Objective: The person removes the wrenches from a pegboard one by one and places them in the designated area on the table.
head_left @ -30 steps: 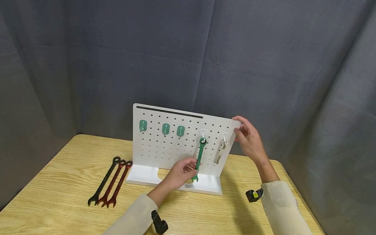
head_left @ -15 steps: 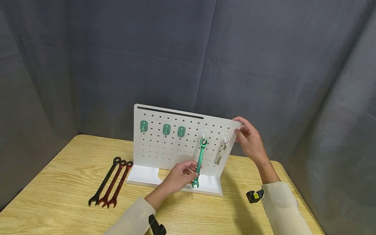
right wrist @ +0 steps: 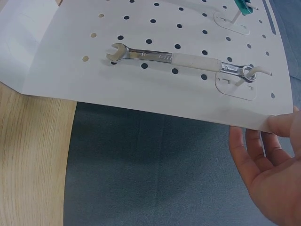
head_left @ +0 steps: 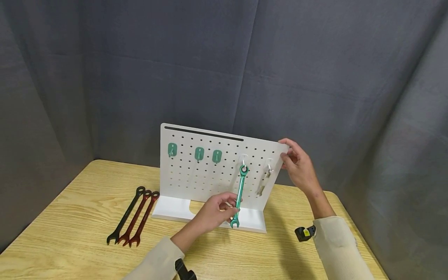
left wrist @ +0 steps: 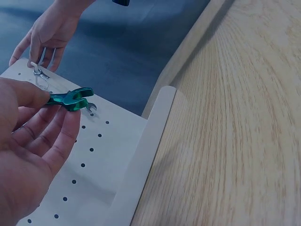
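A green wrench is pinched near its lower, open-jawed end between the thumb and curled fingers of the left hand. Its ring end is held up at the front of a white pegboard, where the ring is passed around a white hook, and the shaft is slanted slightly toward the person. The upper right corner of the pegboard is gripped by the right hand, the thumb being laid on the front and the fingers bent behind the edge. Just beside that hand, a silver wrench is hung by its ring on another white hook; a pale band is wrapped around its middle. Three green hooks are fixed in a row farther left on the board. Left of the board, a black wrench and two red wrenches are laid side by side on the wooden worktop, ring ends away from the person.
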{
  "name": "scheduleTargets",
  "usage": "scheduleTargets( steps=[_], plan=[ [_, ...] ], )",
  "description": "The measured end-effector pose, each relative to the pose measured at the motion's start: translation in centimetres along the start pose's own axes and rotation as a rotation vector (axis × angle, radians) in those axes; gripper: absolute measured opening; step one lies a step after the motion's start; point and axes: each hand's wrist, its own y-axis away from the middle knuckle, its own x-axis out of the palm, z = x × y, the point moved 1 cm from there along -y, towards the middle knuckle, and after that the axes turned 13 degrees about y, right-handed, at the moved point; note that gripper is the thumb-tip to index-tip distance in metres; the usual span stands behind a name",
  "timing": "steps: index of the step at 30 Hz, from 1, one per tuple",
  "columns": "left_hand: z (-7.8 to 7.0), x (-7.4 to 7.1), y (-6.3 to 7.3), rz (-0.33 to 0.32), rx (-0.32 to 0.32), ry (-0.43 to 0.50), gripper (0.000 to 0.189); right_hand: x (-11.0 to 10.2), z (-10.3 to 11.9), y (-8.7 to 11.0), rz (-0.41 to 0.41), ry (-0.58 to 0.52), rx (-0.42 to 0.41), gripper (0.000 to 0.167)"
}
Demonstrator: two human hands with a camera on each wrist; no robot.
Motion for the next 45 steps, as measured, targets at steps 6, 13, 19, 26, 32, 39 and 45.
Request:
scheduleTargets(
  steps=[6,13,19,26,32,39,45],
  plan=[
    [-0.2,0.3,0.2,0.002,0.001,0.011,0.024,0.0,0.2,0.1,0.001,0.009,0.011,0.037],
    [-0.6,0.6,0.3,0.015,0.006,0.050,0.023,0.0,0.1,0.1,0.004,0.018,0.016,0.037],
    [-1.1,0.6,0.4,0.031,0.010,0.062,0.022,0.1,-0.2,0.1,0.002,0.023,0.014,0.038],
    [-1.5,0.5,0.5,0.030,0.010,0.067,0.022,0.0,0.0,0.1,0.001,0.010,0.013,0.037],
    [-1.9,0.4,0.6,0.037,0.009,0.056,0.022,0.0,0.1,0.0,0.003,0.019,0.018,0.037],
    [-2.5,0.1,1.3,0.043,0.003,0.044,0.021,0.0,0.1,0.0,0.001,0.030,0.020,0.037],
    [-3.0,-0.5,2.5,0.030,0.002,0.047,0.022,0.0,-0.1,0.1,0.008,0.018,0.030,0.036]
  ],
)
